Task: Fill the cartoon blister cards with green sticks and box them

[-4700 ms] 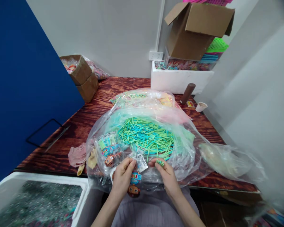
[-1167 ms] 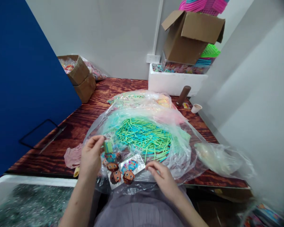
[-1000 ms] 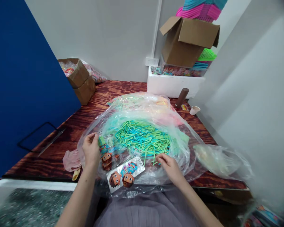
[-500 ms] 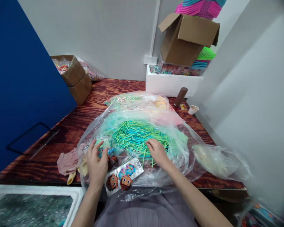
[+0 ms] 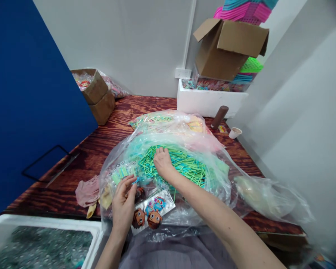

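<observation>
The right hand (image 5: pixel 162 163) is reaching deeper into the pile of green and blue sticks (image 5: pixel 184 166) than half a second ago, working at the pile's 10 o'clock part instead of its near edge. Its fingers are curling palm-down into the sticks; whether any are pinched I cannot tell. The left hand (image 5: pixel 124 203) is lying nearly flat with its fingers loosely spread. Its fingertips are touching the stack of filled packets (image 5: pixel 122 172) at 8 o'clock of the pile and gripping nothing; the packet it was carrying a second ago is no longer in it. A flat printed packet (image 5: pixel 154 209) is lying just beside that hand at 6 o'clock, on the clear plastic bag (image 5: pixel 221 183) spread over the surface (image 5: pixel 123 112). Judgement: the filled packet is set down, and the work is turning to gathering sticks.
</observation>
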{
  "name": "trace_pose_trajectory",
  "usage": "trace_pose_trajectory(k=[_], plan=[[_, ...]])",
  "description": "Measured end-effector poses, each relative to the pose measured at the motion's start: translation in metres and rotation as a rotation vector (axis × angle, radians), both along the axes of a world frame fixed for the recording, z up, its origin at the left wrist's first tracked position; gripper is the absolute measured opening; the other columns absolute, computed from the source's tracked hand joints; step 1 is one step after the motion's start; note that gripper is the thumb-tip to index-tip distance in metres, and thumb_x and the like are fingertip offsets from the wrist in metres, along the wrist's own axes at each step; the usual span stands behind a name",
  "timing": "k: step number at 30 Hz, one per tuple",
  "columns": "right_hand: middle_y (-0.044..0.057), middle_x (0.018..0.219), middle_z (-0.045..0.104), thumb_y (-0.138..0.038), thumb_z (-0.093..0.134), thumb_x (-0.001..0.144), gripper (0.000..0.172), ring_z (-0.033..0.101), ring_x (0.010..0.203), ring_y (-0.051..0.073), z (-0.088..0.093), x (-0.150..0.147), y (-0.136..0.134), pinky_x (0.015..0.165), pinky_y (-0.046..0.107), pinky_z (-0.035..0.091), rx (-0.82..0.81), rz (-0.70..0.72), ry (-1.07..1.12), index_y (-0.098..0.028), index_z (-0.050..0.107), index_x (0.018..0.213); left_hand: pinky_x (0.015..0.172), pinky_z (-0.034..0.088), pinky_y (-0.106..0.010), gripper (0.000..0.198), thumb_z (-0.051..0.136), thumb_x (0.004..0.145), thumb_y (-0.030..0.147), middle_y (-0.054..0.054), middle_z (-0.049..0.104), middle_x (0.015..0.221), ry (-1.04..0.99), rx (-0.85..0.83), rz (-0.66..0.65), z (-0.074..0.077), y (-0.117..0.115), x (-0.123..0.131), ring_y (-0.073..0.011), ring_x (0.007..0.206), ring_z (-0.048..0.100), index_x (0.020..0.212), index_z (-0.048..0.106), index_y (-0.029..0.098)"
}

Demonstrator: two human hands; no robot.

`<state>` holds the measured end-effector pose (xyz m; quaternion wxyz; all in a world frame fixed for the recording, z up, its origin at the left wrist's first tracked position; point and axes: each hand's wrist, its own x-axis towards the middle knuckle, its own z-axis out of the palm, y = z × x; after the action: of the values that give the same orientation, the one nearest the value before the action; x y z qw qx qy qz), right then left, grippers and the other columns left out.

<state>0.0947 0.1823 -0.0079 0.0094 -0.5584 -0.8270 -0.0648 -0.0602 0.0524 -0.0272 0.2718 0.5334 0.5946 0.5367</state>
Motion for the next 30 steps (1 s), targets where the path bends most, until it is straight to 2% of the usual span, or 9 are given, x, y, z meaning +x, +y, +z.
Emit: trace_pose_trajectory(k=[4, 7, 11, 14, 19, 23, 25, 28, 30], plan=[[0.025, 0.105, 0.063, -0.003, 0.039, 0.087, 0.033, 0.053, 0.098, 0.032, -0.006, -0.012, 0.003, 0.08, 0.045, 0.038, -0.038, -0.064, -0.036, -0.004, 0.064, 0.108, 0.103, 0.04, -0.038, 0.028, 0.059, 0.084, 0.044, -0.008, 0.066, 0.112, -0.085, -0.051, -0.013, 0.004, -0.002, 0.0, -0.0253, 0.114, 0.057, 0.094, 0.069, 0.02], [0.028, 0.105, 0.064, -0.002, 0.038, 0.087, 0.033, 0.057, 0.095, 0.032, -0.005, -0.01, 0.002, 0.076, 0.044, 0.043, -0.064, -0.113, -0.026, -0.001, 0.062, 0.109, 0.094, 0.046, -0.035, 0.035, 0.063, 0.08, 0.049, -0.008, 0.069, 0.105, -0.185, -0.129, -0.022, 0.005, -0.004, -0.003, -0.0249, 0.105, 0.061, 0.096, 0.071, 0.019], [0.03, 0.107, 0.062, -0.001, 0.039, 0.086, 0.03, 0.061, 0.096, 0.03, 0.0, 0.004, -0.002, 0.072, 0.038, 0.048, -0.101, -0.136, 0.019, 0.001, 0.06, 0.109, 0.08, 0.051, -0.031, 0.044, 0.068, 0.074, 0.053, -0.007, 0.07, 0.099, -0.293, -0.214, -0.028, -0.003, -0.006, -0.006, -0.023, 0.092, 0.065, 0.1, 0.07, 0.018], [0.027, 0.108, 0.063, -0.002, 0.041, 0.088, 0.03, 0.064, 0.095, 0.029, 0.001, 0.01, -0.005, 0.072, 0.037, 0.05, -0.141, -0.117, 0.073, -0.002, 0.059, 0.111, 0.077, 0.049, -0.029, 0.043, 0.067, 0.076, 0.052, -0.005, 0.069, 0.092, -0.327, -0.236, -0.084, -0.007, -0.005, -0.002, -0.0199, 0.085, 0.063, 0.102, 0.069, 0.018], [0.022, 0.106, 0.067, -0.002, 0.052, 0.082, 0.027, 0.066, 0.096, 0.028, 0.008, 0.018, -0.002, 0.079, 0.036, 0.05, -0.221, -0.126, 0.222, -0.005, 0.06, 0.107, 0.078, 0.046, -0.027, 0.037, 0.064, 0.079, 0.048, -0.004, 0.067, 0.089, -0.302, -0.229, -0.143, 0.006, -0.004, 0.01, -0.0185, 0.084, 0.061, 0.101, 0.068, 0.018], [0.022, 0.105, 0.068, -0.005, 0.048, 0.085, 0.018, 0.066, 0.098, 0.029, 0.015, 0.05, -0.003, 0.079, 0.036, 0.049, -0.259, -0.233, 0.408, -0.01, 0.059, 0.099, 0.08, 0.045, -0.028, 0.031, 0.062, 0.082, 0.045, -0.004, 0.068, 0.092, -0.226, -0.22, -0.187, 0.017, -0.007, 0.009, -0.0198, 0.087, 0.061, 0.098, 0.069, 0.019], [0.016, 0.093, 0.07, -0.013, 0.046, 0.089, 0.011, 0.068, 0.087, 0.026, 0.014, 0.071, -0.01, 0.072, 0.033, 0.049, -0.312, -0.283, 0.529, -0.014, 0.057, 0.091, 0.081, 0.045, -0.03, 0.03, 0.061, 0.083, 0.043, -0.005, 0.069, 0.092, -0.184, -0.229, -0.197, 0.017, -0.008, 0.01, -0.0206, 0.088, 0.061, 0.098, 0.069, 0.019], [0.005, 0.075, 0.068, -0.02, 0.038, 0.092, 0.016, 0.065, 0.061, 0.017, 0.006, 0.096, -0.033, 0.054, 0.026, 0.048, -0.439, -0.319, 0.729, -0.019, 0.049, 0.081, 0.082, 0.047, -0.031, 0.029, 0.06, 0.083, 0.042, -0.006, 0.07, 0.093, -0.17, -0.215, -0.224, 0.016, -0.008, 0.022, -0.0223, 0.092, 0.062, 0.096, 0.07, 0.018], [0.002, 0.072, 0.065, -0.026, 0.034, 0.093, 0.019, 0.06, 0.053, 0.014, -0.002, 0.105, -0.055, 0.047, 0.024, 0.046, -0.518, -0.313, 0.849, -0.021, 0.044, 0.078, 0.083, 0.047, -0.032, 0.027, 0.059, 0.084, 0.041, -0.007, 0.071, 0.095, -0.192, -0.203, -0.269, 0.015, -0.005, 0.036, -0.0226, 0.093, 0.063, 0.096, 0.069, 0.018]])
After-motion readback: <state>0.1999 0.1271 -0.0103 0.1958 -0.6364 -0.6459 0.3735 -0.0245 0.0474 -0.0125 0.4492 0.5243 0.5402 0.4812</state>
